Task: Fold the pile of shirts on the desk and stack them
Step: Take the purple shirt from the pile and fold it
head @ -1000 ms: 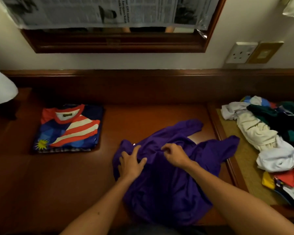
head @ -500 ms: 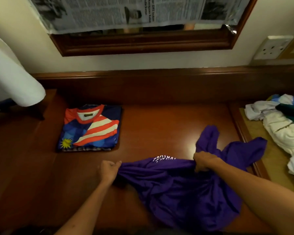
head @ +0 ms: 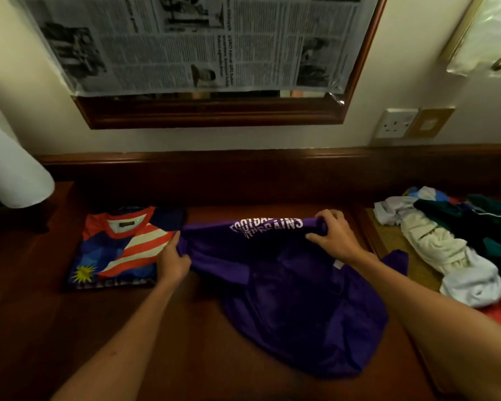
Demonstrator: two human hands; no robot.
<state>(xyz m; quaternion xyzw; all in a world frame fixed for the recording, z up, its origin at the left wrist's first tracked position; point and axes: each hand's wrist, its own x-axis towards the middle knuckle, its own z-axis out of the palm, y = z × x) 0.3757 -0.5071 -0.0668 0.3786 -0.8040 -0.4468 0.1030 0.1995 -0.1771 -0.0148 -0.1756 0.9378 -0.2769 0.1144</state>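
Purple shirt [head: 295, 299] stretched over desk [head: 70, 328] | left hand [head: 172, 260] pinches its left edge | right hand [head: 331, 238] grips its printed edge | folded shirt [head: 122, 247] touching left.

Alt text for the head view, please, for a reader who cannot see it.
Left hand and right hand grip a crumpled purple shirt with white lettering along its far edge on a dark wooden desk. A folded red, white and blue striped shirt lies left; unfolded clothes are heaped right.
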